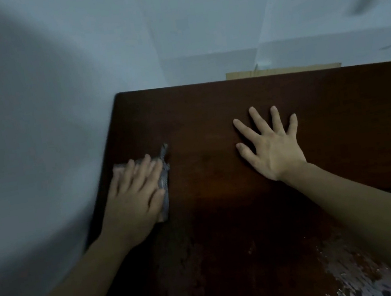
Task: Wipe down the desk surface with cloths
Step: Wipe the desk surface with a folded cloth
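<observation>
Left hand (pixel 134 195) presses cloth (pixel 164 177) flat on desk (pixel 221 194).

Dark wooden desk (pixel 248 203) with a grey cloth (pixel 164 177) near its left edge, worn patch front right.

No readable text, no labels, no brands, no numbers, no signs anywhere in view

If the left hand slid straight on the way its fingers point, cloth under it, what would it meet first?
Nothing on the way: the left hand presses the cloth flat, fingers pointing up and slightly right across bare desk. The line looks free to the desk's far edge; the wall stands behind it, though depth is unclear.
</observation>
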Demonstrator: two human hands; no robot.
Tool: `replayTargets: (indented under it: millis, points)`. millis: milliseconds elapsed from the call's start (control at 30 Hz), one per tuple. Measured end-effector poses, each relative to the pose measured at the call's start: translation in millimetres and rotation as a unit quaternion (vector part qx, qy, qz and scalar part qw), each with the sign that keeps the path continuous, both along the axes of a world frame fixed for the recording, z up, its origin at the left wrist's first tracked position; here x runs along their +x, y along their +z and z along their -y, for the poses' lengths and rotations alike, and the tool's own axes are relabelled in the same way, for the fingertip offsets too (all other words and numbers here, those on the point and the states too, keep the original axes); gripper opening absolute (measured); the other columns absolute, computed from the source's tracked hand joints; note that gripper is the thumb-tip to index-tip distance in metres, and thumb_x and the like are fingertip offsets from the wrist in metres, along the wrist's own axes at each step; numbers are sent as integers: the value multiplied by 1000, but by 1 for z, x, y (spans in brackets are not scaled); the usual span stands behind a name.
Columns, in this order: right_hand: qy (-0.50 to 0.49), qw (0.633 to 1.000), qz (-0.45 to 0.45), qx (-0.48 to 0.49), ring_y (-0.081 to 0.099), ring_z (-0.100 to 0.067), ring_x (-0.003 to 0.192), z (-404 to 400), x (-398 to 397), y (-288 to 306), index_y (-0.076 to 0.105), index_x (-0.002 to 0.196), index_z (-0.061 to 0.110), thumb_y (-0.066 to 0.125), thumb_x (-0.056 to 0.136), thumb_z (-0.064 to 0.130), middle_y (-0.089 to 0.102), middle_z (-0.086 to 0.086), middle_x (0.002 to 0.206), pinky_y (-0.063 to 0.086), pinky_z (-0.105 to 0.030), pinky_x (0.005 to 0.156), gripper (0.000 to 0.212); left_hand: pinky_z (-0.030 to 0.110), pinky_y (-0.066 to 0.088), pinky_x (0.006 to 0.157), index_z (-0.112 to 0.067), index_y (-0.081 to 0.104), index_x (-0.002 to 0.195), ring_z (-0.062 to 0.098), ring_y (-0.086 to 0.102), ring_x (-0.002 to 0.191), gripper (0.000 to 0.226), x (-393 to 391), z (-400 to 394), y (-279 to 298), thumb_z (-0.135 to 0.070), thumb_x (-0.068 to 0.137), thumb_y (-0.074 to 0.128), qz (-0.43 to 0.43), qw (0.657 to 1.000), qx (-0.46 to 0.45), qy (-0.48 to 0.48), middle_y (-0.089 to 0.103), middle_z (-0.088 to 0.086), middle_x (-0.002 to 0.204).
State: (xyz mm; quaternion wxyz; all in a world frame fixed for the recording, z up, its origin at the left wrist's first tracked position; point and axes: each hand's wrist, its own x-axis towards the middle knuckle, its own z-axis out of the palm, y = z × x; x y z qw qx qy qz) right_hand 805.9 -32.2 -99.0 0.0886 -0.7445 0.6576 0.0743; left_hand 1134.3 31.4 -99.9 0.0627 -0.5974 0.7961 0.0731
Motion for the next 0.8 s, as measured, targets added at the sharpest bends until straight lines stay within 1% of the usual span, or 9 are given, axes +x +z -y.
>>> replayTargets:
  millis: [100,167,267,333,400,467,600,733,800]
  points:
    - [-2,1000,0,3,-13,-44,153,-1,1,2,-5,159,47,-6,89,73,-9,-1,171,-2,-73,117,74,57,24,120,-26,22,159,30,22,153,61,10,-19,-1,-54,106,10,-2,1000,17,-11,26,2,165]
    - [-2,1000,2,5,-14,-44,153,0,1,2,-5,159,47,0,93,71,-10,0,171,-3,-72,117,70,54,18,122,-29,21,160,28,18,154,64,13,-8,1,-57,104,7,-4,1000,11,0,20,-2,167]
    - [1,1000,1,7,-15,-44,153,1,1,2,-5,159,47,4,94,70,-11,0,170,-4,-72,117,70,46,0,126,-39,1,158,22,2,156,67,15,24,-3,-63,96,-1,-16,999,-7,45,-5,-12,164]
    - [3,1000,6,-1,-15,-44,153,1,0,-1,-4,159,47,6,95,69,-11,0,171,-5,-72,117,68,42,-7,125,-42,-12,154,19,-6,156,68,16,43,-4,-65,91,-7,-3,997,-4,74,-14,-15,162]
    - [5,1000,7,-9,-15,-44,153,0,-1,-1,-3,159,46,9,98,68,-10,0,171,-5,-72,117,66,42,-8,125,-41,-12,155,21,-5,156,69,15,47,-5,-64,89,-8,5,996,-2,84,-12,-13,164]
    - [5,1000,10,-9,-15,-44,153,0,-1,-1,-2,160,46,11,99,67,-9,0,171,-6,-71,117,65,45,-4,126,-37,-5,158,24,-1,156,72,14,39,-4,-63,91,-6,3,996,-2,89,-5,-10,166]
    - [9,1000,11,-3,-15,-45,153,0,0,1,-2,160,45,10,99,66,-10,-1,171,-4,-73,117,66,57,19,121,-24,21,161,34,23,152,68,14,-6,-1,-56,104,2,3,998,-13,58,22,3,166]
    - [12,1000,7,1,-14,-46,153,-1,0,3,-3,160,44,7,98,66,-10,-2,171,-1,-74,116,67,53,14,122,-26,19,161,29,17,155,61,11,-48,-7,-53,107,12,-11,999,-20,41,22,1,167]
    - [14,1000,9,1,-14,-47,152,-1,0,4,-3,160,44,7,97,66,-10,-3,171,-1,-75,116,67,51,14,122,-27,19,161,29,17,154,62,12,-47,-7,-54,106,10,-2,999,-22,47,23,0,167]
